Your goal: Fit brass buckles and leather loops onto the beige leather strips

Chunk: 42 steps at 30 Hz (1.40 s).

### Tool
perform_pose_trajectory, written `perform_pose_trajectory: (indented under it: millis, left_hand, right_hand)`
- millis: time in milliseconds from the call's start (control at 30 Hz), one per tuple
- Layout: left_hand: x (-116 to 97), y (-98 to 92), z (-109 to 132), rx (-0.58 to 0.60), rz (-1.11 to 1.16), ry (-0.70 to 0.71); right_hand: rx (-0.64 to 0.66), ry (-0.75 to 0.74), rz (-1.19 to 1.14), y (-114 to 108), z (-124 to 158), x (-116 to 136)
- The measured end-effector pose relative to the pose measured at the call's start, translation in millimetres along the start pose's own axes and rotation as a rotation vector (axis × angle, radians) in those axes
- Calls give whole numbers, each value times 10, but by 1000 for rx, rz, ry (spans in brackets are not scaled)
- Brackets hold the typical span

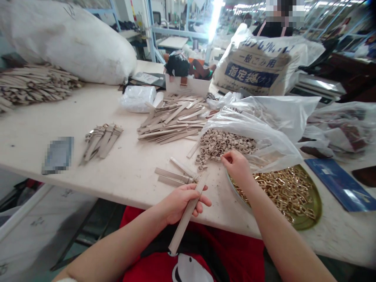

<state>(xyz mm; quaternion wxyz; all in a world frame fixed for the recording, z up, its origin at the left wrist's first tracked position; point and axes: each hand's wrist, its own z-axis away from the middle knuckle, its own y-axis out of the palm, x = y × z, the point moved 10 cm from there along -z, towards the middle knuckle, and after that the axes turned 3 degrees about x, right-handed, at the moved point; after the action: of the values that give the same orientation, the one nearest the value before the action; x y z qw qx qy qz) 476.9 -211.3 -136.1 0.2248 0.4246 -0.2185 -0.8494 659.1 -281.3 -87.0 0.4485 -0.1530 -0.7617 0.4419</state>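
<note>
My left hand (186, 201) is closed around a flat beige strap (184, 225), which slants from my lap up toward the table. At the near edge of a pile of small beige strap loops (219, 143), the thumb and fingers of my right hand (237, 166) are pinched together on a strap loop, mostly hidden by the fingertips. Just beyond my left hand lie several straps with metal buckles (179, 177). Gold-coloured buckles (282, 192) fill a tray (315, 219) under my right forearm.
Loose straps (173, 119) are heaped mid-table, with a buckled-strap bundle (102, 141) to their left. A clear plastic bag (273, 137) surrounds the loops. A blue packet (337, 184) lies right. Large sacks (73, 39) and a white box (188, 86) stand behind. A person (276, 29) is at the back.
</note>
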Motion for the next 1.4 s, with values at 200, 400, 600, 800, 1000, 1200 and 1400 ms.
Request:
perform_pose_trajectory:
  millis: [200,400,600,800,1000,1200,1400]
  left_hand:
    - [44,5,-26,32,-96,6]
    - [-73,-46,-46,-58,-423,154]
    - [-125,-94,-9,-129,-731,173]
    - [-291,-26,116,-75,-1203,190]
    - [-306,72,145,-74,-1254,265]
    - [-327,-16,60,-223,-1097,349]
    - [-339,-64,16,-192,-1006,352]
  right_hand:
    - [235,327,-921,416,646,21]
    - [104,717,-1515,734,960,110]
    - [46,621,-1450,671,1022,173]
    - [285,492,-1239,675,1154,116]
    - [388,454,-1226,785,1306,369]
    - [458,267,-1013,699,1171,509]
    - [186,2,446,39,473,-110]
